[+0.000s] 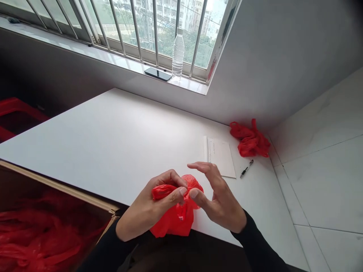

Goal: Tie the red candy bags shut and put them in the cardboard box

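Note:
A red plastic bag [178, 223] hangs bunched at the front edge of the white table. My left hand [155, 200] pinches its gathered part between thumb and fingers, and a folded red end sticks out beside the palm. Close by on the right is my right hand [217, 194], its thumb near the bag's bunched top and its fingers spread apart. Whether that thumb touches the plastic I cannot tell. Part of the bag is hidden behind my left hand.
On the white table [113, 139] lie a notepad [224, 155], a pen [246, 169] and crumpled red bags [251, 139]. A cardboard box [109, 206] with many red bags stands lower left. The windowsill holds a phone [158, 74] and a clear bottle [178, 54].

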`<control>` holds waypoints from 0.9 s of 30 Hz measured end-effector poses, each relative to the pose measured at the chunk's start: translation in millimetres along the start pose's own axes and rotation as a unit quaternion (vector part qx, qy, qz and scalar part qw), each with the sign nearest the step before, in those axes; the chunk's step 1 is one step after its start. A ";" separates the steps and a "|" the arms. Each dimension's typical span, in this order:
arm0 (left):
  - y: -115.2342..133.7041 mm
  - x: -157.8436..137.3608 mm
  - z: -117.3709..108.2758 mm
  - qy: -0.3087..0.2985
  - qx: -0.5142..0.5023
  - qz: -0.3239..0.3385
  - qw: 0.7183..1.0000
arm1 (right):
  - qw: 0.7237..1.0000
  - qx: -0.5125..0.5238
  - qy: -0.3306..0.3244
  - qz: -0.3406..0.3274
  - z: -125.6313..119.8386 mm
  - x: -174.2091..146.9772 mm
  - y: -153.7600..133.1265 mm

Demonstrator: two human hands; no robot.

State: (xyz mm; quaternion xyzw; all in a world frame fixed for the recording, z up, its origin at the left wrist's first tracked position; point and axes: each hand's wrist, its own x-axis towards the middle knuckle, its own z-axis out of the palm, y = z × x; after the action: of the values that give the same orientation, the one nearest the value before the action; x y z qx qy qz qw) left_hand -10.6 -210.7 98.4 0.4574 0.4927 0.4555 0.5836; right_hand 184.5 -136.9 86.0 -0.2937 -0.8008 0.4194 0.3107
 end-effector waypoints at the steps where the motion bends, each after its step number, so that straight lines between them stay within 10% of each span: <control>1: 0.1 -0.2 0.0 0.008 0.005 0.006 1.000 | 1.000 0.008 -0.025 0.008 1.3 1.5 3.7; 12: -8.5 -4.2 -5.0 0.011 0.144 0.082 0.986 | 0.995 0.011 -0.094 0.017 12.8 5.6 11.3; 18: -43.2 2.4 -10.0 0.194 0.431 0.323 0.820 | 0.990 0.079 -0.079 0.086 12.9 6.7 12.2; 27: -57.7 1.6 -14.8 0.265 0.461 0.380 0.757 | 0.967 0.184 -0.134 0.118 23.7 16.5 25.4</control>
State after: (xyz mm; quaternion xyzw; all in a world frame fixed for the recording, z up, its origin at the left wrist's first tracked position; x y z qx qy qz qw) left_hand -20.5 -217.5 40.0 0.6819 0.5633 0.4609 -0.0727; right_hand 161.7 -124.3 57.6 -0.2650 -0.7040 0.6287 0.1974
